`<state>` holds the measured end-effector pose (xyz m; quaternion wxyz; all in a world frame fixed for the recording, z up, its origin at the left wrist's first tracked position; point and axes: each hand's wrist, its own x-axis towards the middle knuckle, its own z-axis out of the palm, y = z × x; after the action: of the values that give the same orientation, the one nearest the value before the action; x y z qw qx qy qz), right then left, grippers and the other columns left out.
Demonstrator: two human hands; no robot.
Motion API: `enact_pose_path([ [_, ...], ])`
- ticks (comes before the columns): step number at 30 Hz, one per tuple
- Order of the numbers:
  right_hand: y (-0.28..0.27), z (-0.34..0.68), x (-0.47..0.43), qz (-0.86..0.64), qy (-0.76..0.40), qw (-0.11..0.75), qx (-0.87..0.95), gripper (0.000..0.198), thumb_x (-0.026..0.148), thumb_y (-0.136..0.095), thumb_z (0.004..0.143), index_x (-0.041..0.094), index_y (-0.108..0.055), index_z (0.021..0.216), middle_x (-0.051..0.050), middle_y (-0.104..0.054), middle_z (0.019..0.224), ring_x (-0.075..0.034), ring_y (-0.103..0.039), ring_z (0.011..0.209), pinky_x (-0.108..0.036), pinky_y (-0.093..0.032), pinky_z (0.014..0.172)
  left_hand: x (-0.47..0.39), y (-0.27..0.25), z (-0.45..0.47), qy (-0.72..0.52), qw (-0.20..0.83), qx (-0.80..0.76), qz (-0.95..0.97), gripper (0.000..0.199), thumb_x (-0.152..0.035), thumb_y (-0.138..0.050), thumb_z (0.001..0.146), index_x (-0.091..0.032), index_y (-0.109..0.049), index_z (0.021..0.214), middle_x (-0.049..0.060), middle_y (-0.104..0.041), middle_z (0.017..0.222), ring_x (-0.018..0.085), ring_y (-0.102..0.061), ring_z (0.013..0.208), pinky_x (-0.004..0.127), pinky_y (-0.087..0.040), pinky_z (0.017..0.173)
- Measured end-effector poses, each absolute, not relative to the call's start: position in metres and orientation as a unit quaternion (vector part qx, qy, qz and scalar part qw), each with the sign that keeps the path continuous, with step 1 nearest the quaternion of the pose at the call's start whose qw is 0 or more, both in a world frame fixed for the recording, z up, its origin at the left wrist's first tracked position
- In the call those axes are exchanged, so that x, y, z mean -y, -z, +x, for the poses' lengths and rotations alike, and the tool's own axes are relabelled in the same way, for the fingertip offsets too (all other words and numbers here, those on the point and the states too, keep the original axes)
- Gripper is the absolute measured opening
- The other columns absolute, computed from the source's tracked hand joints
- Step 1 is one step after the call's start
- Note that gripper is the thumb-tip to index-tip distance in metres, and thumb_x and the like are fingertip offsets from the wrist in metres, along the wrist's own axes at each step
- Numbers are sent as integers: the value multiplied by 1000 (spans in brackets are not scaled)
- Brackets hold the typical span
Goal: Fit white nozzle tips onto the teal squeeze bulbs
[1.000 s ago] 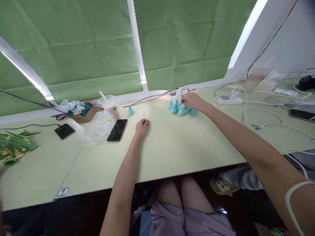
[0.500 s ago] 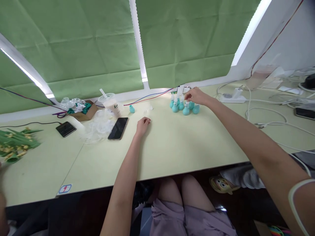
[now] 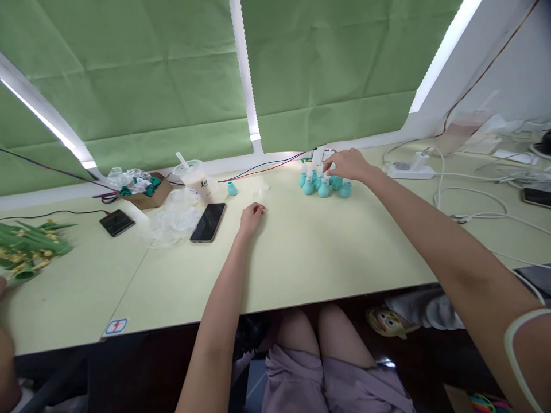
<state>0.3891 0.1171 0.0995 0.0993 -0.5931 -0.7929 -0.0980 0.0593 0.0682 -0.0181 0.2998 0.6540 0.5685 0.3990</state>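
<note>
Several teal rubber bulb syringes (image 3: pixel 308 187) with whitish nozzles stand upright in a tight group at the back of the table. My right hand (image 3: pixel 348 164) reaches over the group from the right, with thumb and fingers pinched on the nozzle of a front bulb syringe (image 3: pixel 324 190). My left hand (image 3: pixel 253 217) rests on the tabletop left of the group, its fingers curled together; whatever is in them, if anything, is hidden. Further left, a single teal bulb (image 3: pixel 232 189) without a nozzle lies near small clear plastic pieces (image 3: pixel 263 188).
To the left are a phone (image 3: pixel 208 222), a crumpled clear plastic bag (image 3: pixel 174 221), a drink cup with a straw (image 3: pixel 196 182) and a cardboard box (image 3: pixel 150 198). White cables and a power strip (image 3: pixel 411 171) lie at the right. Artificial greenery (image 3: pixel 32 249) sits far left.
My right hand stays over the group, and its pinched bulb syringe has shifted slightly back toward the others. The left hand keeps its place. The view has turned very slightly.
</note>
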Motion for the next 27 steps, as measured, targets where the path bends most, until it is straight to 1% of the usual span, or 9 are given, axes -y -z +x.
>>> enact_pose_path([
  [4, -105, 383, -109, -586, 135, 111, 791, 15, 26, -60, 76, 23, -71, 86, -4, -66, 99, -23, -56, 89, -40, -31, 83, -69, 20, 59, -402, 303, -566, 653, 21, -26, -44, 82, -18, -63, 83, 4, -66, 77, 14, -60, 76, 27, -46, 76],
  [7, -106, 365, -104, -552, 159, 173, 800, 18, 25, -54, 80, 21, -69, 87, -5, -65, 102, -24, -56, 89, -41, -29, 84, -69, 22, 58, -402, 302, -567, 653, 21, -27, -44, 82, -18, -63, 82, 3, -66, 77, 14, -59, 75, 27, -45, 75],
  [10, -94, 325, -104, -506, 141, 222, 822, 22, 23, -47, 84, 21, -66, 95, -7, -64, 106, -25, -54, 97, -39, -29, 86, -69, 23, 57, -404, 301, -563, 655, 21, -26, -43, 83, -18, -62, 82, 3, -66, 77, 14, -59, 75, 26, -45, 75],
  [12, -77, 291, -109, -489, 110, 200, 842, 26, 21, -48, 83, 20, -63, 104, -8, -63, 109, -25, -54, 99, -36, -31, 85, -70, 24, 57, -407, 301, -558, 657, 20, -25, -43, 83, -18, -62, 83, 4, -65, 76, 14, -59, 74, 26, -45, 73],
  [15, -44, 243, -127, -524, 80, 166, 831, 46, 24, -53, 82, 16, -48, 127, -13, -56, 120, -27, -52, 105, -36, -33, 84, -71, 26, 55, -412, 298, -555, 659, 19, -23, -44, 82, -17, -62, 83, 4, -65, 75, 14, -59, 72, 25, -45, 73],
  [18, -17, 212, -149, -558, 47, 172, 810, 47, 25, -51, 85, 18, -45, 131, -13, -54, 124, -28, -47, 112, -38, -32, 88, -73, 29, 55, -416, 299, -553, 657, 19, -22, -44, 82, -16, -62, 83, 3, -64, 74, 13, -59, 71, 25, -45, 72],
  [20, -6, 201, -162, -575, 34, 186, 796, 42, 24, -48, 86, 21, -50, 127, -11, -56, 122, -27, -46, 113, -40, -30, 90, -74, 30, 55, -419, 300, -552, 656, 20, -22, -43, 83, -16, -62, 83, 3, -64, 73, 13, -59, 70, 25, -46, 72],
  [24, 4, 199, -173, -585, 23, 213, 783, 23, 22, -50, 84, 21, -66, 100, -9, -65, 107, -27, -49, 104, -44, -27, 89, -74, 32, 55, -416, 302, -557, 653, 20, -24, -43, 85, -17, -62, 83, 3, -64, 73, 13, -58, 70, 25, -46, 71],
  [27, 2, 206, -166, -564, 23, 283, 776, 18, 26, -56, 82, 22, -69, 93, -10, -64, 109, -27, -48, 106, -44, -27, 90, -73, 30, 56, -417, 294, -562, 651, 17, -21, -45, 84, -18, -61, 89, 2, -64, 75, 12, -57, 69, 25, -45, 70],
])
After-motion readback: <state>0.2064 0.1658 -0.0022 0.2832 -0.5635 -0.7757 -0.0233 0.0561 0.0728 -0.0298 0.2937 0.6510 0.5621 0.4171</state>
